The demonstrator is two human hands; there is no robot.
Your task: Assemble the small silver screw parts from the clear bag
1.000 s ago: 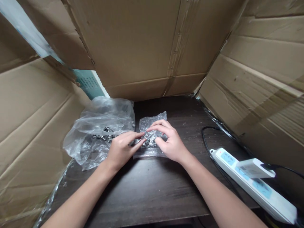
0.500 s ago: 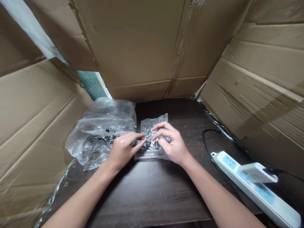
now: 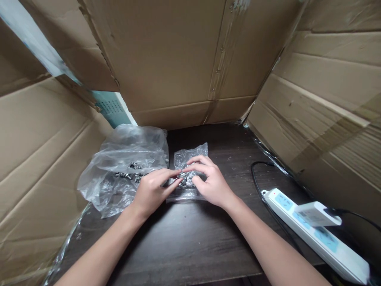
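My left hand (image 3: 154,186) reaches over the edge of a small clear plastic bag (image 3: 190,151). Its thumb and forefinger come close together around something too small to make out. My right hand (image 3: 210,180) is over the same bag, fingers spread and thumb apart; its forefinger tip nearly meets the left fingertips. Between the hands, small shiny metal pieces (image 3: 182,182) that look like screws lie on the bag, partly hidden by fingers. Left of my left hand, a larger clear plastic bag (image 3: 131,143) lies open with a pile of similar metal pieces (image 3: 135,166).
A white power strip (image 3: 321,238) with a plugged-in white adapter (image 3: 315,214) lies on the right. Its black cable (image 3: 253,174) loops over the dark wooden table (image 3: 184,238). Cardboard walls (image 3: 172,59) enclose the back and both sides.
My right hand has moved slightly left, its forefinger now close to the left fingertips. The left thumb and forefinger are a little farther apart. The whole view has shifted slightly.
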